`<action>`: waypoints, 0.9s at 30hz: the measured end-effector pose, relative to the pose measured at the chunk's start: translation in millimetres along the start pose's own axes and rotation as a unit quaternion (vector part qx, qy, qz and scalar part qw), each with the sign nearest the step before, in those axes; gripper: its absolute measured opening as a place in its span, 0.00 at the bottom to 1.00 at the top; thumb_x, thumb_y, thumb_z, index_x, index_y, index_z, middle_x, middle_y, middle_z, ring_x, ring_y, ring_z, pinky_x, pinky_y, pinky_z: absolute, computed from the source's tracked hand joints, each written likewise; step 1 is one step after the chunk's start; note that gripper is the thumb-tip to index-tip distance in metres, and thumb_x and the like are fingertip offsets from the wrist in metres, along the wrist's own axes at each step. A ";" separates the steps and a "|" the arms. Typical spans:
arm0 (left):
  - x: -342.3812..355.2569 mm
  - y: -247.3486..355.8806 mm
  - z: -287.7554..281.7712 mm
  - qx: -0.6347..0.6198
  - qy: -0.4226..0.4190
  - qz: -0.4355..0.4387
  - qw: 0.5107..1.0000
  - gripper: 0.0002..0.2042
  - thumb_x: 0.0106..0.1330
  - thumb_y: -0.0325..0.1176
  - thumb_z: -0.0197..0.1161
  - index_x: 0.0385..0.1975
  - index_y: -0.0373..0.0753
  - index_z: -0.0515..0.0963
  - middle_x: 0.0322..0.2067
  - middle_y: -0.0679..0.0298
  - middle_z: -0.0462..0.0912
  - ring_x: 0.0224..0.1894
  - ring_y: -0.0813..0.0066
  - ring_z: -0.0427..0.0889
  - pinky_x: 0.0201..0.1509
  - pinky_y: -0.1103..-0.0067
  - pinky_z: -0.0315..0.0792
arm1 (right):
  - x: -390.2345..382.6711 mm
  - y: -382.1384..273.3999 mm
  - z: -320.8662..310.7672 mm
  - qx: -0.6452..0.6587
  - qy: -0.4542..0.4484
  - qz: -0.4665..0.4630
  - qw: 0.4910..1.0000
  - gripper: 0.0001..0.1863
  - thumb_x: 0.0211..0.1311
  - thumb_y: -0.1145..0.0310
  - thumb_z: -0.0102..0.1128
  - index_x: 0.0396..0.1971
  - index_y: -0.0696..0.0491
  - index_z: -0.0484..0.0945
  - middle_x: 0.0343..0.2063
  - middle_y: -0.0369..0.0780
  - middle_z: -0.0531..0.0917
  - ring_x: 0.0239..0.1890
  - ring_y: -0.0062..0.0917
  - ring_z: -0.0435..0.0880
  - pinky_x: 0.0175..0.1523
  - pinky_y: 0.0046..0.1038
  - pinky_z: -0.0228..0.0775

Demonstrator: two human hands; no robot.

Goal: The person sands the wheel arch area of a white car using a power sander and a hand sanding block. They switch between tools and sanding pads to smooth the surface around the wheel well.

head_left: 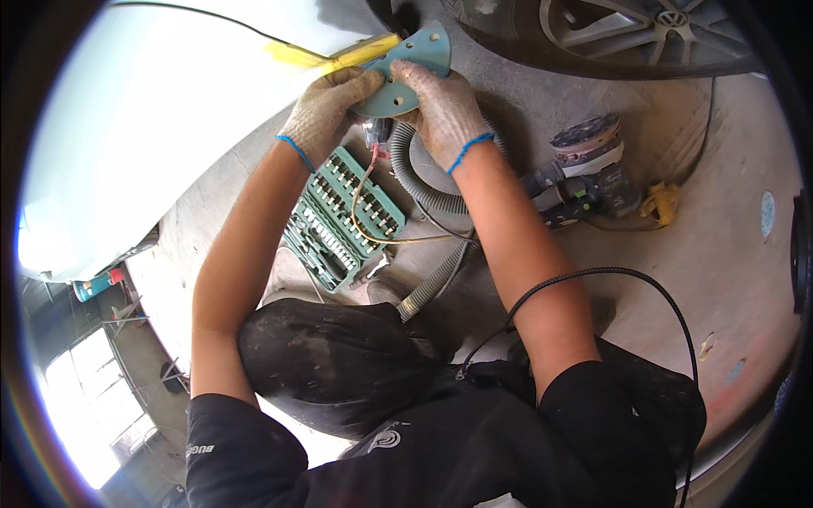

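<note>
Both my hands, in off-white work gloves with blue cuffs, hold a teal sanding disc [430, 52] with several holes, bent over into a half-round shape. My left hand [324, 110] is closed on its left side, thumb lying on top. On the right side, my right hand [442, 110] grips it, thumb pressed on the face; the fingers underneath are hidden. Just behind the disc is the yellow-coated edge [360, 54] of a white car panel [195, 76]. I cannot tell whether the disc touches that edge.
Below my hands lies an open green socket set [351, 207]. A ribbed grey hose [423, 196] curls beside it. Right of my right forearm rests a sander [593, 165], near a yellow connector [660, 205]. A car wheel [660, 38] stands at the far right. A black cable [631, 271] loops over my right arm.
</note>
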State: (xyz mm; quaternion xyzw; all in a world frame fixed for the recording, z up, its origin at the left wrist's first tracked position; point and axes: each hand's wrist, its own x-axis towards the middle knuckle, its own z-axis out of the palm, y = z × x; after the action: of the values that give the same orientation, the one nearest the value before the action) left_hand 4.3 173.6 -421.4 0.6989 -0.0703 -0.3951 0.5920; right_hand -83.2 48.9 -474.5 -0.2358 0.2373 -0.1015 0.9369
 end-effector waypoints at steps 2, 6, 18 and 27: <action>0.9 -0.6 -4.3 -0.037 -0.022 0.019 0.999 0.16 0.67 0.38 0.64 0.46 0.32 0.77 0.34 0.66 0.80 0.32 0.80 0.76 0.38 0.82 0.73 | -3.3 -8.4 7.4 -0.041 0.012 -0.020 0.999 0.18 0.58 0.69 0.66 0.46 0.60 0.75 0.40 0.42 0.81 0.37 0.26 0.82 0.40 0.26 0.79; 3.0 -7.7 7.4 -0.076 0.017 0.031 0.996 0.15 0.68 0.39 0.62 0.46 0.33 0.76 0.31 0.68 0.77 0.28 0.81 0.71 0.32 0.82 0.69 | 2.3 -6.3 9.5 0.009 0.040 -0.038 0.998 0.18 0.58 0.70 0.66 0.46 0.59 0.74 0.40 0.41 0.81 0.36 0.26 0.83 0.39 0.27 0.81; 22.5 -25.4 -25.1 -0.192 -0.003 0.028 0.981 0.10 0.70 0.36 0.59 0.43 0.37 0.75 0.34 0.64 0.79 0.37 0.77 0.78 0.38 0.79 0.72 | 3.6 19.5 54.6 0.093 0.130 -0.101 0.982 0.20 0.56 0.73 0.62 0.46 0.68 0.72 0.35 0.44 0.80 0.33 0.31 0.83 0.36 0.31 0.79; 29.3 -15.0 -6.4 -0.273 0.006 0.006 0.962 0.08 0.70 0.32 0.58 0.42 0.34 0.74 0.34 0.60 0.79 0.36 0.73 0.78 0.34 0.79 0.71 | 9.5 12.3 57.6 0.105 0.165 -0.100 0.976 0.21 0.57 0.75 0.62 0.49 0.67 0.69 0.44 0.48 0.79 0.42 0.33 0.83 0.43 0.29 0.81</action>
State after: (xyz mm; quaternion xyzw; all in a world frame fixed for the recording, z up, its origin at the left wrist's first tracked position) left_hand 22.7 166.3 -448.5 0.5126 0.0391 -0.3916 0.7631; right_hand -45.7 79.4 -439.5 -0.1383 0.3517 -0.2567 0.8895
